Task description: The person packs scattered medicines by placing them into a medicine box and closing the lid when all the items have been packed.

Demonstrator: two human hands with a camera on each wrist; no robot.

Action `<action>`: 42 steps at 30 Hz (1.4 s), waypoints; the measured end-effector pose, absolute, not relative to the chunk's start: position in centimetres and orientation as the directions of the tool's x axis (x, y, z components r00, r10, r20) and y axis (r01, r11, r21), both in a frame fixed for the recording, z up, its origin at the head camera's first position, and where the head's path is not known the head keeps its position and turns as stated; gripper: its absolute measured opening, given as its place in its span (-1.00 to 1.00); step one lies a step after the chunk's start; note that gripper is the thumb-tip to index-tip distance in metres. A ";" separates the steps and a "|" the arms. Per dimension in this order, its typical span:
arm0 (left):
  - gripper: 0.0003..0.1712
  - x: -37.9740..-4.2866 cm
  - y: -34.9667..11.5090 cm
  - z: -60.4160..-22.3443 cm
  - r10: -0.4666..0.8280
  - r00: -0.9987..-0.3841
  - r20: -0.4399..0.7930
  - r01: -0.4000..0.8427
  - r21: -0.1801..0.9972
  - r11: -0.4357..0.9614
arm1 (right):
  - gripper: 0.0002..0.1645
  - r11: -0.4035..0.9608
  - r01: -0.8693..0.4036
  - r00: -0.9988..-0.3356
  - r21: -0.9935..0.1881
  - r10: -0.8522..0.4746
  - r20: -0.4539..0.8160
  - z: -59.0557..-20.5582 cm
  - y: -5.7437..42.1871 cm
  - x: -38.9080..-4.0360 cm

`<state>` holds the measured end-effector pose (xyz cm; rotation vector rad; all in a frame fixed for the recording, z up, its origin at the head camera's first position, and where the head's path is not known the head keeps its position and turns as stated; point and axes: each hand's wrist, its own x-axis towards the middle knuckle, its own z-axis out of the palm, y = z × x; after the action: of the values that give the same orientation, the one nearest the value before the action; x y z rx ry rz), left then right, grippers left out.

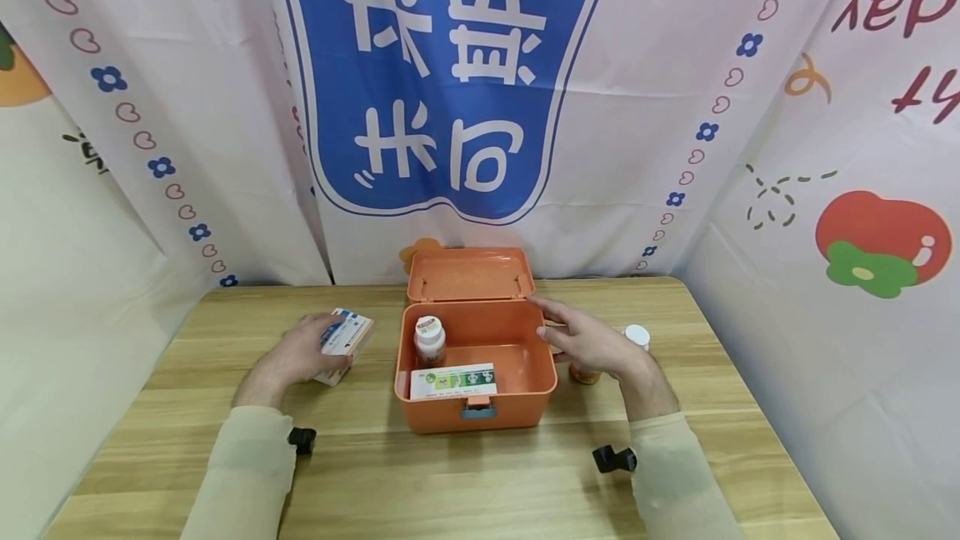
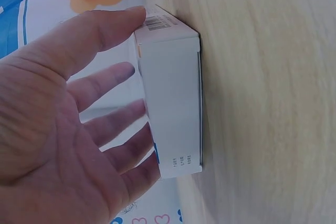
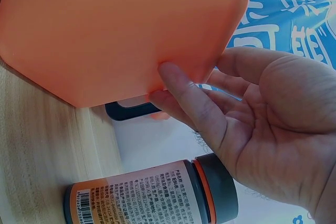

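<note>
My left hand (image 1: 303, 347) is at a white and blue medicine box (image 1: 347, 333) on the left side of the table. In the left wrist view the thumb rests at the barcode end of the box (image 2: 176, 98), and the other fingertips go behind its edge. My right hand (image 1: 588, 342) touches the right side of an orange storage box (image 1: 475, 415) with its lid (image 1: 472, 273) up. In the right wrist view its thumb presses the outer wall (image 3: 105, 35), fingers nearly straight. Inside stand a white bottle (image 1: 430, 340) and a white and green carton (image 1: 453, 382).
A white-capped bottle (image 1: 637, 335) and an orange bottle (image 1: 585, 374) stand right of the storage box, partly hidden by my right hand. The right wrist view shows a dark-lidded bottle (image 3: 139, 195) close below the hand. Printed curtains (image 1: 637, 107) border the wooden table (image 1: 450, 490).
</note>
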<state>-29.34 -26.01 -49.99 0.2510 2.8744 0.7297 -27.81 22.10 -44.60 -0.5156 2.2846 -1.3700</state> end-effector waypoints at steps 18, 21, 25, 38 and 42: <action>-0.10 -29.6 -25.8 -49.5 0.206 -0.974 -0.097 0.139 0.464 0.875 | -0.28 0.448 -0.104 -0.840 -0.888 -0.517 -0.163 -44.5 22.0 -27.7; -0.10 -29.5 -25.6 -48.8 0.217 -0.973 -0.076 0.158 0.465 0.871 | -0.28 0.446 -0.102 -0.839 -0.889 -0.518 -0.163 -44.5 22.1 -27.7; -0.07 -29.2 -25.3 -47.9 0.213 -0.974 -0.073 0.154 0.475 0.867 | -0.28 0.444 -0.100 -0.838 -0.891 -0.520 -0.164 -44.5 22.1 -27.8; -0.05 -28.2 -23.9 -45.3 0.207 -0.978 -0.030 0.168 0.477 0.863 | -0.28 0.441 -0.101 -0.838 -0.892 -0.521 -0.163 -44.6 22.1 -27.8; -0.04 -27.8 -23.6 -44.5 0.213 -0.977 -0.003 0.186 0.473 0.861 | -0.28 0.441 -0.102 -0.838 -0.891 -0.522 -0.163 -44.7 22.2 -27.9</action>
<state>-27.84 -23.63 -44.52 0.3198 2.9773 0.7487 -27.90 22.16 -44.69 -0.5265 2.2817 -1.3695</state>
